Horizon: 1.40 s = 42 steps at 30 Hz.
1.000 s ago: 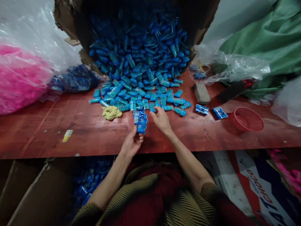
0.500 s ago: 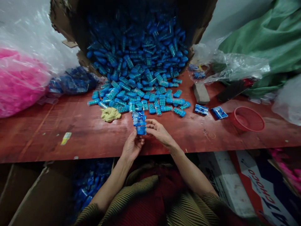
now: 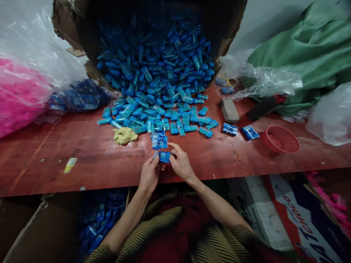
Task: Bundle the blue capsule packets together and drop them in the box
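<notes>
A small blue printed plastic sleeve is stretched between my two hands near the table's front edge. My left hand pinches its left end with thumb and fingers. At the other end, my right hand grips it, the index finger pointing forward. Just beyond lies a short stack of blue printed sleeves, close to my right fingertip; whether they touch I cannot tell. Behind that spreads a heap of small clear containers with blue ends, filled with turquoise beads, spilling from a torn cardboard box.
Yellow putty-like lump lies left of the stack. Two blue packets, a grey block and a red plastic basket stand to the right. Pink items in a clear bag sit at far left; a green cloth at right.
My hands have drawn the blue sleeve back toward me, apart from the stack. My right hand has closed on its right end. The whole view has shifted slightly.
</notes>
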Motion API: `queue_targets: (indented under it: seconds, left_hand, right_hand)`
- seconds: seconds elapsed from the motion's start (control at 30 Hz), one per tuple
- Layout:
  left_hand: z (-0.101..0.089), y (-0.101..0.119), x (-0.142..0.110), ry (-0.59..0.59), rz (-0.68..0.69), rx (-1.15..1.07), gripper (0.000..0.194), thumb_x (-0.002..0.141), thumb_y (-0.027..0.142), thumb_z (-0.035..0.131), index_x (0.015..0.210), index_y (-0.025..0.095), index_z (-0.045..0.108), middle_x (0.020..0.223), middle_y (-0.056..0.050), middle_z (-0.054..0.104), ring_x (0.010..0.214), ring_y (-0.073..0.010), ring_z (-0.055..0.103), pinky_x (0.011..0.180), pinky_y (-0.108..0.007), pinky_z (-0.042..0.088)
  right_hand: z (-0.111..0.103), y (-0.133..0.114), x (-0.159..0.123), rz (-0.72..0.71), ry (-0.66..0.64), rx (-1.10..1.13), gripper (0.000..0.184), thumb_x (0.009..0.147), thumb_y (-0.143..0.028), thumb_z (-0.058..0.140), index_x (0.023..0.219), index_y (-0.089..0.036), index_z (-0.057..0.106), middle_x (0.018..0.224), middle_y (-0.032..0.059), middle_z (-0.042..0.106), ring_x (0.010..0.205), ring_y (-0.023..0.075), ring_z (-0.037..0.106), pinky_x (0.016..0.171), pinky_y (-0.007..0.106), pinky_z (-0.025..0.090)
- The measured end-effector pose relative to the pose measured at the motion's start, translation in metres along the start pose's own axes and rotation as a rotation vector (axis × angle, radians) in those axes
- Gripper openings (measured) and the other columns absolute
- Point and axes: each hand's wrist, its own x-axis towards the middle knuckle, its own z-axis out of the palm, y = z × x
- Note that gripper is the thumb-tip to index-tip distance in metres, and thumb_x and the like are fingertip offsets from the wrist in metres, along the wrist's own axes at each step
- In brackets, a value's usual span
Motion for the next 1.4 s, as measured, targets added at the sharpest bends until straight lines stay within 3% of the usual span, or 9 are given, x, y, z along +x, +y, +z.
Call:
queue_targets:
  seconds: [0.17,0.27,0.33,0.47,0.73,0.87,1.03,1.1,1.4]
  left_hand:
    - [-0.001,0.003,-0.002,0.047,-0.227,-0.168,0.013,0.078,0.022,0.064,0.07,0.014,0.059,0.053,-0.001,0.056,0.046,-0.0095,0.052,0.042,-0.018,0.042]
    - [0.002,0.006,-0.007,0.047,-0.308,-0.224,0.017,0.084,0.022,0.056,0.069,0.015,0.056,0.054,-0.001,0.053,0.047,-0.0094,0.05,0.042,-0.018,0.041]
    - [0.005,0.008,-0.009,0.048,-0.333,-0.247,0.02,0.086,0.022,0.054,0.067,0.015,0.054,0.054,-0.001,0.052,0.046,-0.0088,0.047,0.041,-0.017,0.039]
    - [0.005,0.007,-0.011,0.036,-0.363,-0.266,0.022,0.087,0.023,0.051,0.068,0.015,0.054,0.055,-0.001,0.05,0.047,-0.0085,0.046,0.041,-0.016,0.037]
    - [0.002,0.0,-0.005,0.03,-0.373,-0.234,0.019,0.087,0.021,0.051,0.069,0.015,0.055,0.057,-0.002,0.053,0.048,-0.009,0.049,0.042,-0.017,0.04]
    - [0.003,-0.001,-0.004,0.048,-0.372,-0.241,0.021,0.087,0.023,0.051,0.068,0.014,0.055,0.056,-0.002,0.055,0.047,-0.0093,0.05,0.041,-0.018,0.04]
    - [0.002,-0.003,-0.001,0.055,-0.338,-0.236,0.023,0.085,0.027,0.055,0.067,0.013,0.055,0.055,-0.003,0.056,0.047,-0.0101,0.053,0.043,-0.019,0.044]
    - [0.003,-0.006,0.0,0.046,-0.316,-0.223,0.022,0.085,0.028,0.056,0.068,0.013,0.056,0.054,-0.003,0.056,0.047,-0.0108,0.054,0.043,-0.02,0.044]
    - [-0.001,-0.01,-0.002,-0.001,-0.224,-0.205,0.018,0.084,0.028,0.058,0.072,0.014,0.056,0.055,-0.002,0.057,0.048,-0.0113,0.055,0.046,-0.021,0.046]
  right_hand:
    - [-0.031,-0.003,0.033,-0.002,-0.499,0.03,0.035,0.082,-0.033,0.052,0.113,-0.019,0.057,0.071,-0.0015,0.058,0.064,0.0125,0.055,0.062,0.025,0.044]
    - [-0.048,0.0,0.073,-0.022,-0.06,-0.483,0.031,0.086,-0.033,0.05,0.114,-0.02,0.057,0.102,0.0077,0.062,0.092,0.0203,0.057,0.08,0.032,0.045]
    - [-0.05,0.005,0.097,0.081,0.066,-0.819,0.036,0.087,-0.034,0.05,0.119,-0.017,0.053,0.115,0.0156,0.057,0.1,0.0276,0.057,0.083,0.039,0.043]
    - [-0.043,0.016,0.115,0.145,-0.02,-1.077,0.034,0.088,-0.029,0.048,0.118,-0.013,0.053,0.121,0.021,0.05,0.094,0.0308,0.06,0.077,0.04,0.045]
    - [-0.049,0.019,0.097,0.085,-0.211,-1.147,0.03,0.085,-0.02,0.046,0.114,-0.015,0.051,0.113,0.0181,0.056,0.097,0.0301,0.059,0.078,0.039,0.045]
    - [-0.061,0.019,0.094,0.073,-0.181,-0.841,0.044,0.074,-0.018,0.054,0.117,-0.012,0.049,0.102,0.0141,0.061,0.09,0.0275,0.06,0.077,0.039,0.047]
    - [-0.068,0.011,0.058,0.224,-0.169,0.174,0.054,0.069,-0.028,0.057,0.121,-0.02,0.046,0.088,0.0018,0.061,0.066,0.0152,0.061,0.058,0.031,0.054]
    - [-0.064,0.005,0.039,0.231,-0.199,0.41,0.05,0.066,-0.03,0.062,0.115,-0.023,0.05,0.092,0.001,0.062,0.067,0.0138,0.062,0.055,0.03,0.056]
    - [-0.05,-0.002,0.011,0.188,-0.145,0.432,0.051,0.067,-0.03,0.07,0.115,-0.025,0.052,0.1,0.0019,0.063,0.07,0.0133,0.061,0.06,0.029,0.057]
